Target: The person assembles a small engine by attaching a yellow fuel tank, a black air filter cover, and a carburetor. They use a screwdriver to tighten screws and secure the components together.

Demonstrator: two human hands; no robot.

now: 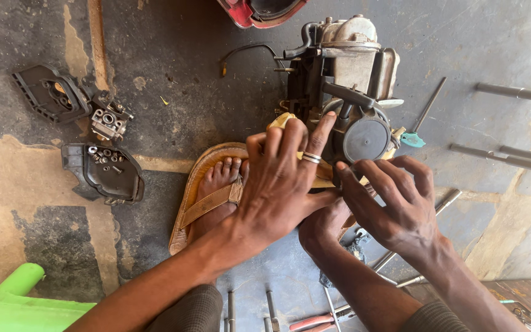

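A small grey and black engine (345, 67) stands on the concrete floor in front of me. My left hand (281, 181), with a ring on one finger, lies spread over a yellow cloth (281, 118) against the engine's side, and its forefinger reaches the black round cover (367, 138). My right hand (394, 203) is curled, its fingertips pinching at the cover's lower left rim. My left foot in a tan sandal (207, 197) rests just left of the hands. Another limb (327, 227), probably my other foot, sits under them.
At the left lie a carburettor (110, 120), a black filter housing (50, 92) and a black lid holding several screws (109, 175). Metal rods (511, 158) lie at the right and a teal-handled tool (414, 139) by the engine. Red-handled pliers (314, 321) and a green plastic piece (7, 301) lie near me.
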